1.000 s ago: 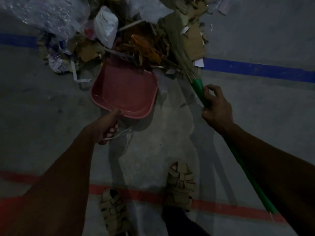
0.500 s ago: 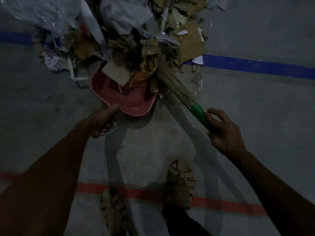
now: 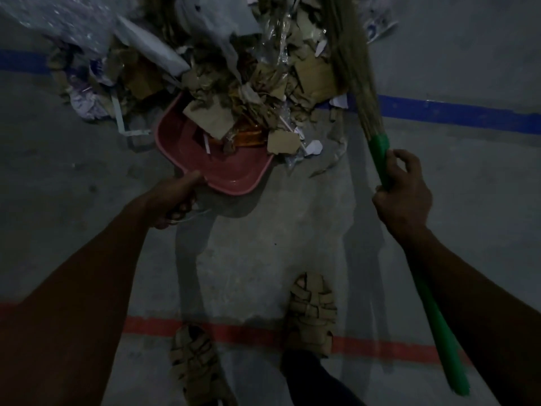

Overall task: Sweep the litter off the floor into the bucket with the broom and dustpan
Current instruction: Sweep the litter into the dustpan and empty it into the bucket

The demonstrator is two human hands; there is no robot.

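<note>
on concrete floor (image 3: 263, 259), left hand (image 3: 175, 200) grips littered dustpan (image 3: 231, 171).

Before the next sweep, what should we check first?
1. Left hand grips the dustpan handle: ok.
2. Right hand grips the broom on its green handle: ok.
3. Dustpan mouth faces the litter pile, some cardboard already inside: ok.
4. Broom bristles set behind the pile to pull it in: not ok, they stand at its right side.
5. Bucket within reach: cannot tell, none in view.
</note>
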